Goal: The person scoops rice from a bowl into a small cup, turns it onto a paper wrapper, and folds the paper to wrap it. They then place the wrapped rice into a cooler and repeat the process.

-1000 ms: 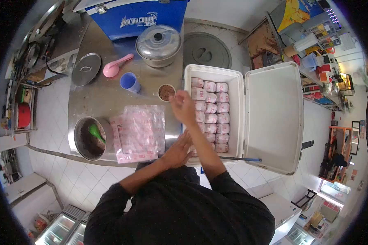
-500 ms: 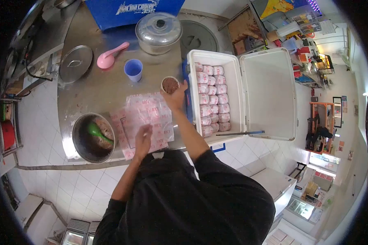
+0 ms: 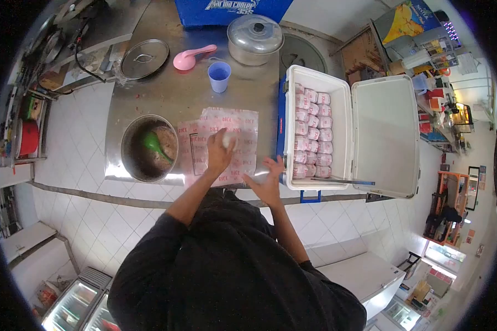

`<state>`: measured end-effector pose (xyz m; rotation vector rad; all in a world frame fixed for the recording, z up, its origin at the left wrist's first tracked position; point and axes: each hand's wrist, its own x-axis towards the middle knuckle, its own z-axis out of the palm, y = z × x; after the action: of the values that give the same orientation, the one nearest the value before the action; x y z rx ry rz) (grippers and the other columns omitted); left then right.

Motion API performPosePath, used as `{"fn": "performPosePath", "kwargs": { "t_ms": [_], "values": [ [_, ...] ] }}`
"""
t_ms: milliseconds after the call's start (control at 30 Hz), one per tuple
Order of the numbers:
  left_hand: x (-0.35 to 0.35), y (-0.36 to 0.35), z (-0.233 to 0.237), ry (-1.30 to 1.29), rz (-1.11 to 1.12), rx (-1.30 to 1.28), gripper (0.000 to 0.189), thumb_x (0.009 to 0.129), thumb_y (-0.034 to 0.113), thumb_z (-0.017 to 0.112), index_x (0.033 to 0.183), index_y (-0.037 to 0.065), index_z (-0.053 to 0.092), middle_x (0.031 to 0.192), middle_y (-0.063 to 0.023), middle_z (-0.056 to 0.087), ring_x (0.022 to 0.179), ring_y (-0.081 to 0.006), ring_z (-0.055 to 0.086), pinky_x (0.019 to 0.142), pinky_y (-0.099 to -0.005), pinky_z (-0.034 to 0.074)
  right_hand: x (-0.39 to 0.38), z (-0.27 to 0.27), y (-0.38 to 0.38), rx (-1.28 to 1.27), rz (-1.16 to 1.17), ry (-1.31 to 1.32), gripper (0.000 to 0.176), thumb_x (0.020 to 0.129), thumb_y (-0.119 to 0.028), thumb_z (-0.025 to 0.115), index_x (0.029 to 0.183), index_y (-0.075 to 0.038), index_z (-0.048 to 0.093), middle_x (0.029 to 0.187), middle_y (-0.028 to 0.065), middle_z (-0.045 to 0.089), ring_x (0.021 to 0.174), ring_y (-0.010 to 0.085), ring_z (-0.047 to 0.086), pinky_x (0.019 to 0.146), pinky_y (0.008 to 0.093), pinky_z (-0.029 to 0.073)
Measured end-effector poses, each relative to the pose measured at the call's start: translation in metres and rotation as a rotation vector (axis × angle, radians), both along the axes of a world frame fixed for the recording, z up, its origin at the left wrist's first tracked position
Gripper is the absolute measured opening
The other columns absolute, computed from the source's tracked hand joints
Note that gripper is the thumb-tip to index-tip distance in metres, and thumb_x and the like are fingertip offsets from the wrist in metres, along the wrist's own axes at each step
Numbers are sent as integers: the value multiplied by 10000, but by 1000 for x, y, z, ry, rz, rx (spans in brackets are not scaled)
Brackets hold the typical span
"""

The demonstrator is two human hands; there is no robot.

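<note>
On the steel table lie sheets of printed wrapping paper with red lettering. Over them, my left hand has its fingers curled round a small white cup, its pale base facing up. My right hand is spread at the paper's near right corner, beside the cooler, holding nothing. To the left of the paper stands a deep metal pot with brownish food inside and a green spoon resting in it.
An open white cooler at right holds rows of wrapped rice packs. Further back are a blue cup, a pink ladle, a pot lid, a lidded pot and a blue cooler.
The cup of brown food, upright in my right hand before, is now base-up over the paper in my left hand. My right hand has come back toward me and opened. The view has shifted.
</note>
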<state>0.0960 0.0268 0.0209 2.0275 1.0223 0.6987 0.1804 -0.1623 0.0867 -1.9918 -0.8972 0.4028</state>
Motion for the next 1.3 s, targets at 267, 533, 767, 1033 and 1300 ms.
{"fn": "performPosePath", "kwargs": {
  "t_ms": [267,533,767,1033,1300],
  "values": [
    [1,3,-32,224,-266,443,678,809,212,785,1418,105,508,1388,-286,424,1265,-465,441,1082,-532,393,-24,9,-68,-53,-106,-50,1095,755,-229,892,1476,99,135,1329,260,445,1122,329,571,981,439,474],
    [-2,4,-41,216,-272,466,669,825,184,786,1427,131,500,1403,-274,431,1276,-448,455,1086,-538,400,-23,-12,-75,2,-83,55,987,796,-166,850,1474,54,167,1283,216,506,1020,280,629,922,429,494],
    [1,8,-8,53,-165,289,593,869,232,759,1400,113,524,1425,-265,421,1311,-444,437,1105,-519,390,-12,-3,-56,39,-87,127,935,828,-214,822,1473,29,191,1254,217,544,1026,279,638,891,430,503],
    [-125,75,86,139,388,377,495,879,281,744,1257,-3,597,1204,-216,608,1138,-400,556,971,-472,461,8,-25,-26,-60,110,164,432,845,-164,778,1188,0,573,1193,171,600,952,296,659,839,403,529],
    [-229,150,-10,815,106,94,614,799,392,778,1249,13,601,1194,-261,607,1130,-436,575,916,-525,500,45,-66,69,-337,634,-166,347,763,-226,799,1016,-41,650,1045,130,612,1108,345,585,904,478,493]
  ]
}}
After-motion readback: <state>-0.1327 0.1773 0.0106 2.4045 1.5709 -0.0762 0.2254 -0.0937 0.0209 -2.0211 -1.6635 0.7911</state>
